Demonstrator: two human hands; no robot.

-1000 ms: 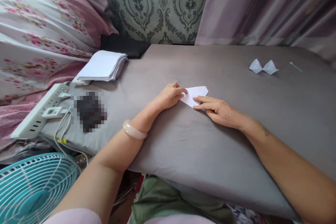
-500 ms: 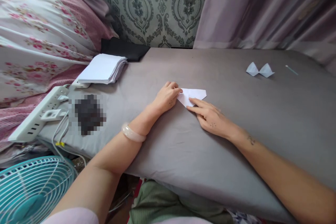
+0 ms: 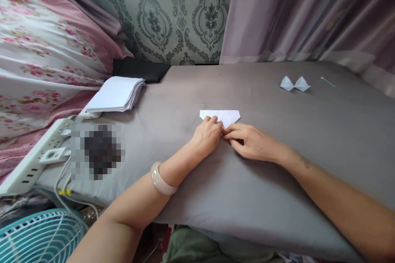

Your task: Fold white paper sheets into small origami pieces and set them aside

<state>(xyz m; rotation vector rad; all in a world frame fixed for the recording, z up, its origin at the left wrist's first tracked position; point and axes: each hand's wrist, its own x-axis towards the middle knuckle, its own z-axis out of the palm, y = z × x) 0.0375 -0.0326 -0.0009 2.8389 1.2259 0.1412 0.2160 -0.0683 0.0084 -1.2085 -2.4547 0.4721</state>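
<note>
A white folded paper (image 3: pixel 222 115) lies flat on the grey padded surface (image 3: pixel 277 164), its long straight edge away from me and its point toward me. My left hand (image 3: pixel 209 135) rests on the near left part of the paper with fingers curled and pinched at its lower tip. My right hand (image 3: pixel 248 141) meets it from the right, fingers bent and pressed on the same lower tip. A pale bangle (image 3: pixel 161 180) sits on my left wrist.
A stack of white sheets (image 3: pixel 115 95) lies at the back left, beside a black cloth (image 3: pixel 140 70). Two small folded paper pieces (image 3: pixel 294 84) and a thin stick (image 3: pixel 327 81) lie at the back right. A power strip (image 3: pixel 33 164) and a teal fan (image 3: pixel 40 236) are at the left.
The paper has been turned so its long edge faces away. Both hands drew back to its near tip and closed on it; earlier the right hand's fingers lay flat on the paper.
</note>
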